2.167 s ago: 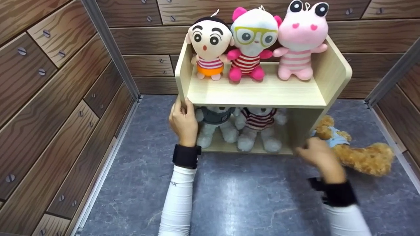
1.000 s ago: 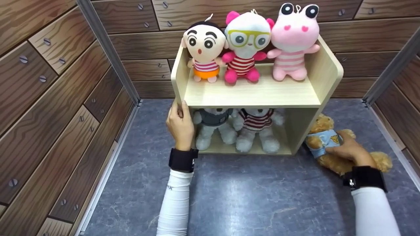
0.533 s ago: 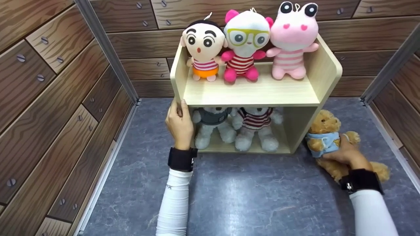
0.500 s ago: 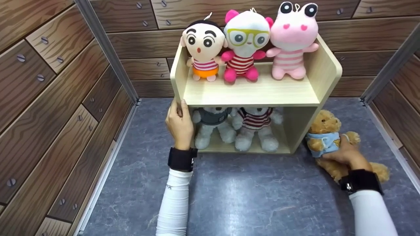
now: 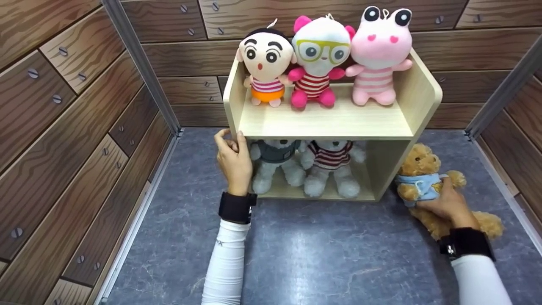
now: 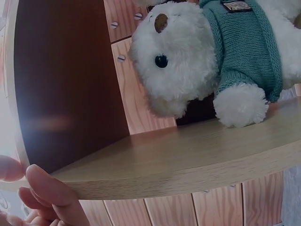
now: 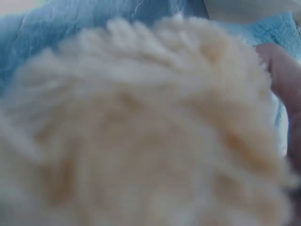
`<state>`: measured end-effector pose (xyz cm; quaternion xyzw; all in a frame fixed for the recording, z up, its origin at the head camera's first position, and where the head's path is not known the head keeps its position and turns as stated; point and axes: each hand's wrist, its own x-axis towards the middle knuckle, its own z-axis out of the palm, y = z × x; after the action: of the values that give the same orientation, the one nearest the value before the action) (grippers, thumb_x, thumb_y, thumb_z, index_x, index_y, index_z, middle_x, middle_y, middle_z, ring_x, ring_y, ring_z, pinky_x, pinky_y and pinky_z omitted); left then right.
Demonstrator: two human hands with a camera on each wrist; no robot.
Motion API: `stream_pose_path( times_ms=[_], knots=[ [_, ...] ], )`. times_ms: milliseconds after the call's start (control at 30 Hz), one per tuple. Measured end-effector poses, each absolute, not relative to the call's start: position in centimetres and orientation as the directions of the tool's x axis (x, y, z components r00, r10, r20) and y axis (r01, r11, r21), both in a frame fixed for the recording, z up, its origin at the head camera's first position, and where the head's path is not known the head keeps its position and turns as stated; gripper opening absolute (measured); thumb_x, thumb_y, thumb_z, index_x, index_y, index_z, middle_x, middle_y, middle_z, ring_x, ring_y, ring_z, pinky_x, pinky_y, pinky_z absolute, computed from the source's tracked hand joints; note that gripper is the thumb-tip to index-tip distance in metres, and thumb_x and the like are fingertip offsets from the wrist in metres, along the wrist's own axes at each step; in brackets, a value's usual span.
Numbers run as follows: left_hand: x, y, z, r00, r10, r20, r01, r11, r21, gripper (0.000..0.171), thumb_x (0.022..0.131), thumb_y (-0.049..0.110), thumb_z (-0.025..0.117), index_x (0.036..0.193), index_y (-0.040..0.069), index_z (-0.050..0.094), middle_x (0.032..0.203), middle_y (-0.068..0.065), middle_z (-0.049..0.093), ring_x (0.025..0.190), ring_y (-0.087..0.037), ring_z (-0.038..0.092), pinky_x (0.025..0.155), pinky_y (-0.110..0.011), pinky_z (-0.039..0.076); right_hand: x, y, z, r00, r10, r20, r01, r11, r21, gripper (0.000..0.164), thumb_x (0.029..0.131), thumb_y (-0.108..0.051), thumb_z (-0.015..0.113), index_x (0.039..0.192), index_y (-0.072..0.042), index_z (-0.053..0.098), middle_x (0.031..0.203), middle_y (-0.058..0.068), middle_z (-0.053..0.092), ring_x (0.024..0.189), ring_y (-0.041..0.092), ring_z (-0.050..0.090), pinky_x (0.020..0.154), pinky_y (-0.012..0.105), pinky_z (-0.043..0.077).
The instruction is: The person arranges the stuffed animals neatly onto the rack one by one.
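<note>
At the pale wooden shelf [image 5: 326, 123], my left hand [image 5: 236, 165] holds the front edge of the left side panel, thumb in front and fingers bent on the outer side. The left wrist view has its thumb [image 6: 47, 186] by that corner. On the floor right of the shelf, my right hand [image 5: 449, 205] grips a brown teddy bear [image 5: 417, 161] in a light blue top around its body. The bear leans back with its head raised beside the shelf's right panel. Its blurred fur [image 7: 141, 117] fills most of the right wrist view, hiding most of the fingers.
On the upper shelf sit a boy doll [image 5: 266, 57], a panda with glasses [image 5: 315, 80] and a pink frog-like plush [image 5: 377, 82]. Below stand two white bears, one in a grey-green sweater [image 6: 247, 47], another in stripes [image 5: 330, 156]. Wood-patterned walls [image 5: 80, 169] surround the floor.
My right hand has moved right from before the shelf onto the teddy bear and grips it. The bear's head has risen and turned. My left hand stays at the panel, its fingers shifting slightly.
</note>
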<state>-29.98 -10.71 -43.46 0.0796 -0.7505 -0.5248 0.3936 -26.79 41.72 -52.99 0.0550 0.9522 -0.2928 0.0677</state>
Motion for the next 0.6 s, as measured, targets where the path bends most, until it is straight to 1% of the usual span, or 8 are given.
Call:
stream_pose_path(
  times_ms=[133,200,300,433,600],
  knots=[
    [-30.0,-10.5,-43.6,-0.667,-0.548,0.505,0.310,0.412,0.857,0.028,0.101,0.027,0.058,0.116,0.006,0.046,0.072,0.002,0.038,0.063,-0.019,0.039,0.064,-0.031,0.029,-26.3,41.4,-53.5,-0.993,0.115,-0.034,0.113,0.807,-0.579,0.112,0.075,-0.031,0.085,0.147,0.011,0.011,0.118,0.049,0.043,0.101,0.061,0.048,0.087,0.067,0.041],
    [-30.0,-10.4,-43.6,-0.663,-0.555,0.502,0.315,0.402,0.860,0.027,0.100,0.027,0.059,0.111,0.007,0.045,0.073,0.002,0.039,0.064,-0.018,0.041,0.065,-0.031,0.030,-26.0,41.2,-53.7,-0.988,0.150,0.030,0.104,0.802,-0.589,0.112,0.073,-0.028,0.086,0.147,0.011,0.012,0.118,0.050,0.043,0.103,0.062,0.047,0.090,0.068,0.039],
    [-29.9,-10.4,-43.6,-0.661,-0.560,0.499,0.317,0.395,0.862,0.026,0.099,0.026,0.060,0.106,0.007,0.044,0.074,0.001,0.040,0.065,-0.019,0.042,0.064,-0.031,0.031,-25.6,40.8,-53.9,-0.976,0.194,0.095,0.096,0.785,-0.611,0.115,0.070,-0.029,0.088,0.148,0.009,0.013,0.121,0.051,0.042,0.108,0.064,0.045,0.094,0.069,0.037],
    [-29.9,-10.5,-43.6,-0.657,-0.563,0.501,0.319,0.395,0.862,0.025,0.099,0.026,0.061,0.105,0.008,0.044,0.074,0.001,0.041,0.065,-0.018,0.044,0.064,-0.031,0.032,-25.2,40.4,-53.7,-0.967,0.227,0.116,0.097,0.749,-0.656,0.119,0.071,-0.032,0.089,0.150,0.007,0.009,0.130,0.051,0.036,0.116,0.066,0.040,0.100,0.071,0.032],
    [-30.0,-10.5,-43.8,-0.654,-0.560,0.509,0.331,0.393,0.858,0.025,0.099,0.025,0.061,0.104,0.007,0.044,0.075,0.001,0.041,0.066,-0.017,0.043,0.064,-0.030,0.032,-24.6,39.6,-53.1,-0.955,0.259,0.146,0.092,0.726,-0.682,0.113,0.075,-0.031,0.086,0.149,0.005,0.009,0.135,0.048,0.032,0.119,0.066,0.038,0.101,0.072,0.030]
  ],
)
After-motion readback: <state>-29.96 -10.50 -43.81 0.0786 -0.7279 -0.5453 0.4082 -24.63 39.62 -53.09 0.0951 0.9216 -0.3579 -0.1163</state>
